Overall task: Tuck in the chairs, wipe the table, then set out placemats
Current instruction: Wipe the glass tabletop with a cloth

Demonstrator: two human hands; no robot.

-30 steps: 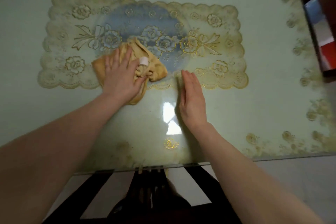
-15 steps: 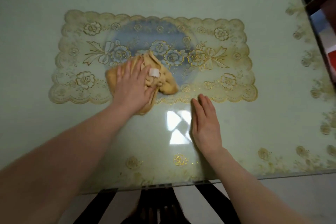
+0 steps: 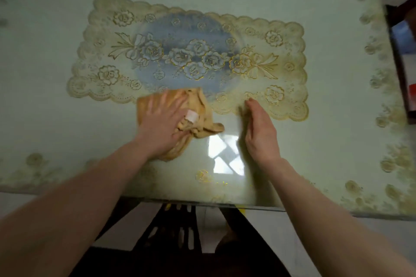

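Note:
A yellow cloth (image 3: 200,117) lies bunched on the glass table (image 3: 326,141), at the near edge of a gold lace placemat (image 3: 270,56) with a blue floral centre. My left hand (image 3: 162,123) presses flat on the cloth, fingers spread, a white bandage on one finger. My right hand (image 3: 261,132) rests edge-down on the glass to the right of the cloth, fingers straight and together, fingertips touching the placemat's near border. It holds nothing.
A dark chair back (image 3: 175,229) shows below the table's near edge, seen through and under the glass. A dark-framed object (image 3: 403,63) stands past the table's right edge. Gold floral print runs along the table's borders.
My left hand has dragged the cloth toward me, off the blue centre to the placemat's near edge. My right hand stays beside it. The view has shifted slightly.

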